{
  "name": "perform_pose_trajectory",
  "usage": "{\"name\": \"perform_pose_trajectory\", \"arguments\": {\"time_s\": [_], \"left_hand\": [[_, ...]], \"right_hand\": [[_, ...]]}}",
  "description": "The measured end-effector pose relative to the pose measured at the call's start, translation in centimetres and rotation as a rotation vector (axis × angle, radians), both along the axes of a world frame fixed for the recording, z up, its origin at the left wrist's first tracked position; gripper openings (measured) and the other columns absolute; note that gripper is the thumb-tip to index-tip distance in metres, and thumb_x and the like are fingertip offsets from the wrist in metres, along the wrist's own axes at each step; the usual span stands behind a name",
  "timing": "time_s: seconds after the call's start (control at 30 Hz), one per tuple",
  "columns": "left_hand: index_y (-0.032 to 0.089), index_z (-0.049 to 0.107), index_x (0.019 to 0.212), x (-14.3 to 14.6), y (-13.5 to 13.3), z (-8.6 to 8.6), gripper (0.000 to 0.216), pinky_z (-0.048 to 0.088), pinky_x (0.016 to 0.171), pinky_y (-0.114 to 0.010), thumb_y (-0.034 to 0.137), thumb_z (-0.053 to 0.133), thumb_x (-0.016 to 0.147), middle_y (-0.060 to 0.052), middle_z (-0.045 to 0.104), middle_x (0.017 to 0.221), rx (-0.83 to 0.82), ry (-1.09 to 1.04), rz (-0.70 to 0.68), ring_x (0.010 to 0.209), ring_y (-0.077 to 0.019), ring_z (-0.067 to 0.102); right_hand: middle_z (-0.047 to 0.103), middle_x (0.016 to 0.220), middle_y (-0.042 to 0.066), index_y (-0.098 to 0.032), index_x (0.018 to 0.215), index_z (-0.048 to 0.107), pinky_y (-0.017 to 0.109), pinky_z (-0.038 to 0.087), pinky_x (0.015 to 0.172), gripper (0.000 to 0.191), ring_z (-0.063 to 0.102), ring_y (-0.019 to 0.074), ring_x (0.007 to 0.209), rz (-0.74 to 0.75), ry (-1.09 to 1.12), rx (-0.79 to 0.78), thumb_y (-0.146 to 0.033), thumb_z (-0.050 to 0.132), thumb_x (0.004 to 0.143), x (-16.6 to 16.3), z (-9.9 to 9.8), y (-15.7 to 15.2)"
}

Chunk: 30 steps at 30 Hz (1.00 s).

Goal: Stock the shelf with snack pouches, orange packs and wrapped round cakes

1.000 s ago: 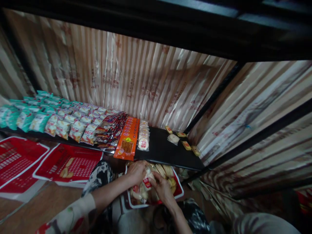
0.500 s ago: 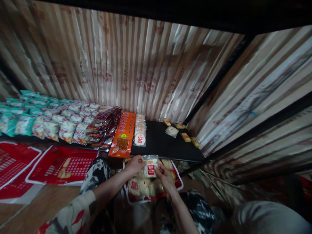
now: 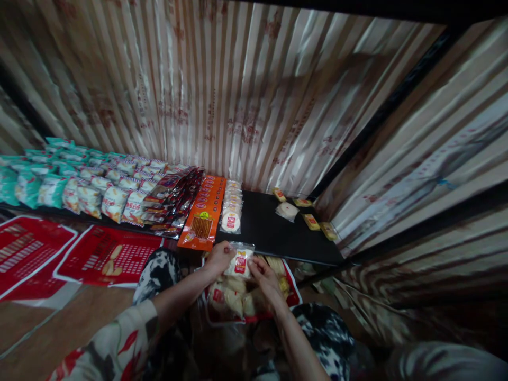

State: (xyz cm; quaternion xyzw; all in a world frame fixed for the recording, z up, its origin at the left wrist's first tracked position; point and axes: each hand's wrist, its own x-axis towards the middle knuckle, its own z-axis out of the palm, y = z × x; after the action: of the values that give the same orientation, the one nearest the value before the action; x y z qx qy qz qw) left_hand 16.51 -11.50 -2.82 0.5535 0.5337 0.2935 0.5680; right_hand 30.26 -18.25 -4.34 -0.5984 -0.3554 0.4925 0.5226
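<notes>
Left hand [image 3: 218, 260] and right hand [image 3: 267, 276]: fingers pinched one white packet [image 3: 241, 261] over the red basket [image 3: 294, 297]. One row of packets [image 3: 232, 205] stood on the shelf [image 3: 270, 227]; more remained in the basket.

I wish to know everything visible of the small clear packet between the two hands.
The small clear plastic-looking packet holds something whitish and bears a red label under yellow marks; its print is too small to read. Its labelled face points toward the camera. The left hand and right hand grip its sides above a white-rimmed red basket.
</notes>
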Motion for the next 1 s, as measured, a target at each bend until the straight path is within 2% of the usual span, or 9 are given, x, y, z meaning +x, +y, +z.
{"name": "perform_pose_trajectory", "arguments": {"time_s": [0.23,0.37,0.43,0.57,0.7,0.8,1.0], "left_hand": [[0.017,0.053,0.072,-0.8,0.8,0.5,0.010,0.034,0.042,-0.015,0.024,0.051,0.078,0.007,0.047,0.057,0.053,0.020,0.047,0.046,-0.0059,0.042],[0.017,0.054,0.078,-0.9,1.4,0.2,0.008,0.039,0.046,-0.016,0.024,0.050,0.080,0.005,0.052,0.062,0.099,0.049,0.079,0.051,-0.0069,0.048],[0.016,0.055,0.087,-0.9,1.7,-0.1,0.011,0.043,0.052,-0.017,0.019,0.049,0.079,0.003,0.057,0.070,0.127,0.071,0.100,0.058,-0.0082,0.053],[0.014,0.051,0.109,-0.8,1.9,-0.5,0.032,0.050,0.074,-0.025,0.011,0.047,0.077,-0.005,0.062,0.093,0.204,0.131,0.129,0.081,-0.0127,0.061],[0.012,0.051,0.116,-0.6,1.6,-0.4,0.041,0.044,0.093,-0.035,0.009,0.049,0.075,-0.013,0.057,0.116,0.301,0.217,0.121,0.104,-0.0193,0.056],[0.013,0.055,0.115,-0.3,1.1,-0.2,0.043,0.036,0.103,-0.037,0.006,0.049,0.073,-0.011,0.053,0.123,0.371,0.261,0.088,0.116,-0.0213,0.048],[0.011,0.049,0.127,0.3,0.8,-0.3,0.053,0.026,0.111,-0.036,0.007,0.046,0.074,-0.011,0.039,0.141,0.491,0.545,-0.114,0.133,-0.0247,0.030]], "right_hand": [[0.070,0.073,0.002,-0.019,0.088,0.063,0.031,0.050,0.069,0.044,0.064,0.0174,0.067,0.030,0.131,0.048,-0.050,0.073,0.058,-0.7,-0.5,1.7],[0.069,0.071,0.001,-0.019,0.086,0.062,0.029,0.049,0.065,0.041,0.063,0.0163,0.064,0.007,0.140,0.077,-0.048,0.073,0.059,-1.3,-0.8,2.6],[0.069,0.069,0.001,-0.019,0.082,0.062,0.028,0.049,0.063,0.040,0.063,0.0158,0.062,-0.033,0.137,0.090,-0.048,0.074,0.056,-1.5,-1.1,3.2],[0.068,0.070,0.002,-0.019,0.079,0.062,0.029,0.049,0.063,0.042,0.062,0.0164,0.063,-0.102,0.097,0.107,-0.049,0.074,0.053,-1.4,-1.9,4.6],[0.067,0.070,0.002,-0.019,0.079,0.061,0.029,0.049,0.061,0.044,0.061,0.0163,0.062,-0.150,-0.003,0.127,-0.052,0.071,0.053,-0.9,-2.6,6.3],[0.066,0.068,0.002,-0.019,0.079,0.060,0.029,0.049,0.059,0.045,0.061,0.0165,0.061,-0.159,-0.050,0.134,-0.055,0.068,0.053,-0.7,-2.9,7.8],[0.068,0.070,0.001,-0.019,0.083,0.062,0.027,0.048,0.059,0.039,0.061,0.0162,0.063,-0.150,-0.219,0.147,-0.052,0.063,0.062,-0.7,-3.1,10.4]]}}
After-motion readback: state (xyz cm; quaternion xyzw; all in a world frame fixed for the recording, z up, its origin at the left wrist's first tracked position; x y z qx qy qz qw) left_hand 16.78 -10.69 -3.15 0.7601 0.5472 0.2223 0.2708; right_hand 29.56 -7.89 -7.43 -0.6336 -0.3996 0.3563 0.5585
